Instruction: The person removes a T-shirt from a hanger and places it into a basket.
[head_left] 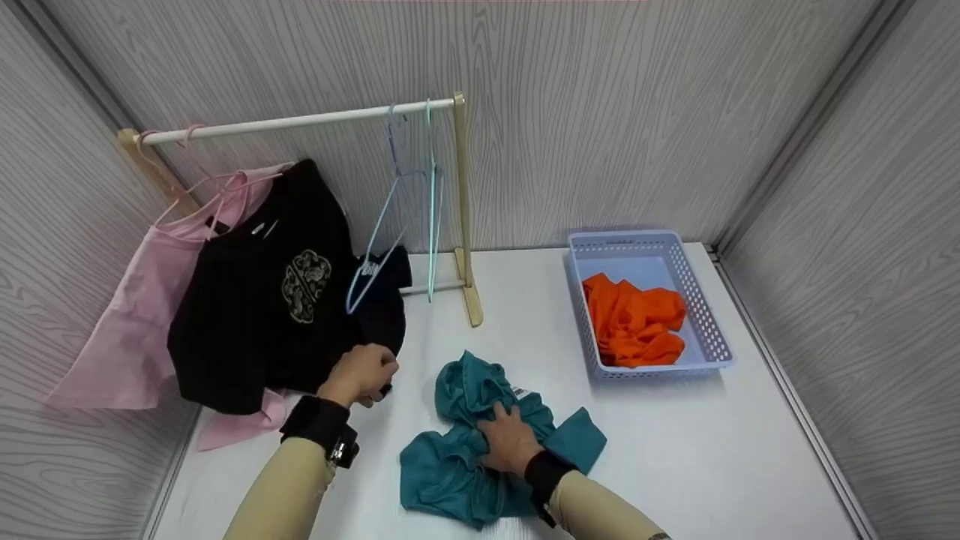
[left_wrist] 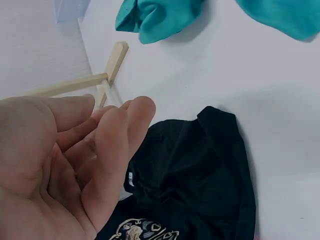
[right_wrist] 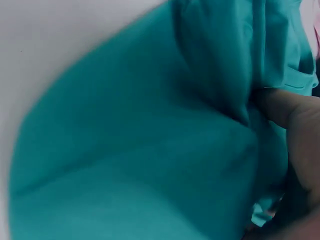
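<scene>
A crumpled teal garment [head_left: 457,465] lies on the white table in front of me, a pale label near its middle. My right hand [head_left: 511,442] rests on it and grips a bunch of its cloth. In the right wrist view the thumb [right_wrist: 280,105] sinks into a fold of the teal cloth [right_wrist: 125,150]; the other fingertips are mostly hidden. My left hand [head_left: 361,373] hovers beside the hem of a black T-shirt [head_left: 247,322], apart from it. Its fingers [left_wrist: 112,145] are loosely bent and hold nothing. The T-shirt bears a pale round emblem.
A clothes rack [head_left: 315,120] stands at the back left. A pink garment [head_left: 124,322] hangs there beside the black T-shirt. A blue hanger [head_left: 373,232] and a mint hanger [head_left: 432,217] hang bare. At right, a lilac basket [head_left: 694,300] holds an orange garment [head_left: 634,322].
</scene>
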